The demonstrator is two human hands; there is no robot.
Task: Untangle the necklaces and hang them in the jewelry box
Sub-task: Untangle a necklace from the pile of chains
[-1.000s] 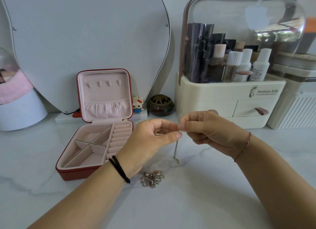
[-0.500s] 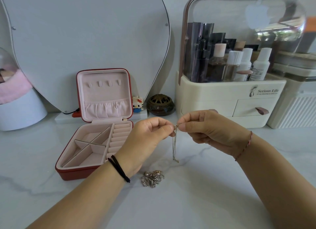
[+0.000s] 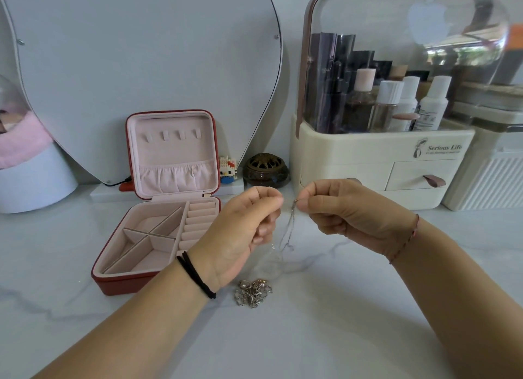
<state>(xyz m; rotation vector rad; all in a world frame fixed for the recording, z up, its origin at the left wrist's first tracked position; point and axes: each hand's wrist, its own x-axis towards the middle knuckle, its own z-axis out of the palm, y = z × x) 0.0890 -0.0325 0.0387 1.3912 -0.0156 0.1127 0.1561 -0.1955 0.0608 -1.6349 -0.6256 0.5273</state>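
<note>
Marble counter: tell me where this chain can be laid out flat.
Bare marble lies nearer you than the tangled pile, and also left of the jewelry box. The back edge is crowded: figurine, burner, cosmetics organizer.

Room over near counter (image 3: 325,344); jewelry box (image 3: 113,285) left; organizer (image 3: 353,163) behind.
</note>
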